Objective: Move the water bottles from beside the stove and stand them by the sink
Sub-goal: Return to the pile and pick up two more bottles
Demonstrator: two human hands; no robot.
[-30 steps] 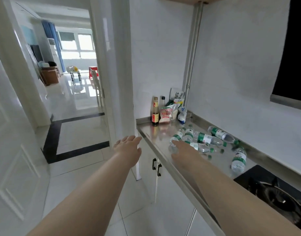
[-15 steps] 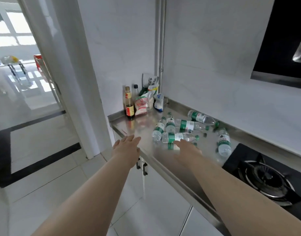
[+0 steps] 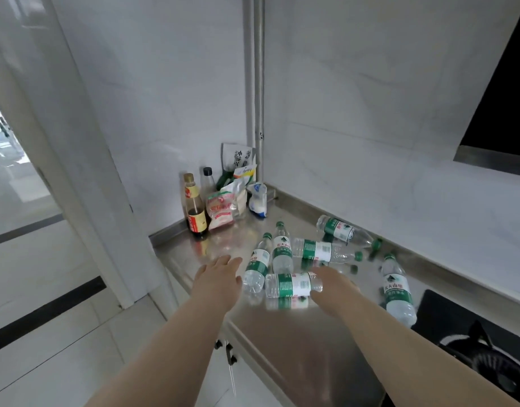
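- My left hand [image 3: 220, 277] is wide and flat with straight fingers, over the near left part of the counter [image 3: 297, 333]. It holds nothing.
- My right hand [image 3: 332, 286] lies over the neck end of the nearest water bottle [image 3: 291, 284]. Whether the fingers close round it, I cannot tell.
- This bottle is a thin, clear plastic cylinder with a green and white label, lying on its side.
- The other water bottles [image 3: 320, 251], of the same kind with green caps, also lie on their sides, farther on the counter.
- One of them, the rightmost bottle [image 3: 396, 289], lies just beside the black stove [image 3: 473, 356].
- The counter is smooth, shiny steel and it mirrors the labels.
- In the far corner stand a glass sauce bottle [image 3: 195, 212] with dark liquid and some soft, crumpled packets [image 3: 223, 210].
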